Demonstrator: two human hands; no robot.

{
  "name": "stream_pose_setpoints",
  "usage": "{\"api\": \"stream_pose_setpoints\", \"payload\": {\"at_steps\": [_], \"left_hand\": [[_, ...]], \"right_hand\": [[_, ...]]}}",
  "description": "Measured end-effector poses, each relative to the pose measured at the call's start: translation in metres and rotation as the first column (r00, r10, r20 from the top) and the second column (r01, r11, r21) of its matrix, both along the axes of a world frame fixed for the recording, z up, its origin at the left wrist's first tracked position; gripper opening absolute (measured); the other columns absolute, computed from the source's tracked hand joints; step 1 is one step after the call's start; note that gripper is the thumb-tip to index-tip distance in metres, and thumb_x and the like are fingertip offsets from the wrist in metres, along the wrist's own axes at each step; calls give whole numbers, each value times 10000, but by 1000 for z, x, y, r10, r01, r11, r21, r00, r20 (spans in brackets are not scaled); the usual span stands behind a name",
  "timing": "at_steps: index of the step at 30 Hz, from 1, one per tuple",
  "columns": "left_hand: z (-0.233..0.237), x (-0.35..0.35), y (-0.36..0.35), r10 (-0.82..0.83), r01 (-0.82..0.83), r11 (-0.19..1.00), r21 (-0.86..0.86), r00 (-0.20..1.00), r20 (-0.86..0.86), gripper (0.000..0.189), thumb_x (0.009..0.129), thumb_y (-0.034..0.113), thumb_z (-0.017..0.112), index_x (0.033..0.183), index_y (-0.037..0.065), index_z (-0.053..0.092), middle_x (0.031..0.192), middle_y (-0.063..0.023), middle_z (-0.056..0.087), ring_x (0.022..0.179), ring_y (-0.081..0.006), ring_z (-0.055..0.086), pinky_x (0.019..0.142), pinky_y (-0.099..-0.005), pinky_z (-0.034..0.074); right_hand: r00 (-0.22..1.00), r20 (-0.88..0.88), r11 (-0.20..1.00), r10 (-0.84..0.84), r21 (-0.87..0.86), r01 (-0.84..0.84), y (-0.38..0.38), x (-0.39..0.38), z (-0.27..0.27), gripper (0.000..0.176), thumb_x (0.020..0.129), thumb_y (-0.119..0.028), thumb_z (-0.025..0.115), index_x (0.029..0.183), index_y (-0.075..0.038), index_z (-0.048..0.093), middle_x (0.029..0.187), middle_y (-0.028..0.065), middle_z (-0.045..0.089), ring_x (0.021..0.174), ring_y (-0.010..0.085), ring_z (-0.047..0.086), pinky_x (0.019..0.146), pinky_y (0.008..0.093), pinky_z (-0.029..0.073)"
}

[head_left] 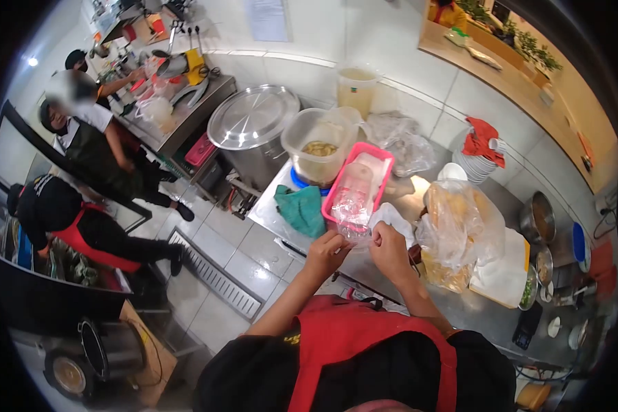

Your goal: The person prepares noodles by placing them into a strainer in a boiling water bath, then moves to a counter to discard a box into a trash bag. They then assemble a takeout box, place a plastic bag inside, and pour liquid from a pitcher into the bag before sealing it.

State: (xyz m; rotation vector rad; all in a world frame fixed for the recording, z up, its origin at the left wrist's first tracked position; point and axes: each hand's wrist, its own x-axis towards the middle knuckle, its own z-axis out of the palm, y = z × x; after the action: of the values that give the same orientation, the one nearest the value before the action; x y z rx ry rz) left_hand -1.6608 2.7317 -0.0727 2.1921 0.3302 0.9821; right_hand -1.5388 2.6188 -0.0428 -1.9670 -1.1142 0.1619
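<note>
The left hand (328,251) is closed in a fingertip pinch and the right hand (389,244) is curled almost to a fist; a clear plastic bag (354,233) spans the gap between the 2, at the near end of the pink basket (387,160). For film this thin, I would hold the edge at 2 points, level with each other, and part the layers by rubbing rather than tugging, since it could tear. Raising it slightly above the basket's rim should stop it snagging.

The right hand's fingertips are turned away, so its exact grip is uncertain. I cannot tell if the film is 1 layer or 2, or where it ends and the plastic inside the basket begins. Just beyond, the contents of the clear tub (296,139) cannot be identified. Farther back, a lid hides the inside of the steel pot (253,154).
</note>
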Motion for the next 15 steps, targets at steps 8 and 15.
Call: {"api": "stream_pose_setpoints", "payload": {"at_steps": [8, 15], "left_hand": [[-12, -46, 14, 227, -230, 973, -3, 965, -131, 44, 717, 19, 596, 717, 38, 557, 702, -93, 523, 648, -288, 552, 563, -363, 448], [-7, -78, -8, 107, -109, 994, 12, 941, -321, 196, 659, -71, 503, 756, 58, 613, 840, -88, 548, 752, -282, 560, 633, -345, 460]], "right_hand": [[944, 178, 958, 279, -126, -259, 38, -31, -27, 107, 694, -33, 580, 720, -8, 479, 655, 183, 534, 647, 364, 548, 566, 431, 418], [886, 68, 865, 458, -262, -428, 56, -36, -41, 90, 722, -32, 479, 804, 6, 477, 729, 213, 550, 723, 399, 558, 625, 464, 444]]}}
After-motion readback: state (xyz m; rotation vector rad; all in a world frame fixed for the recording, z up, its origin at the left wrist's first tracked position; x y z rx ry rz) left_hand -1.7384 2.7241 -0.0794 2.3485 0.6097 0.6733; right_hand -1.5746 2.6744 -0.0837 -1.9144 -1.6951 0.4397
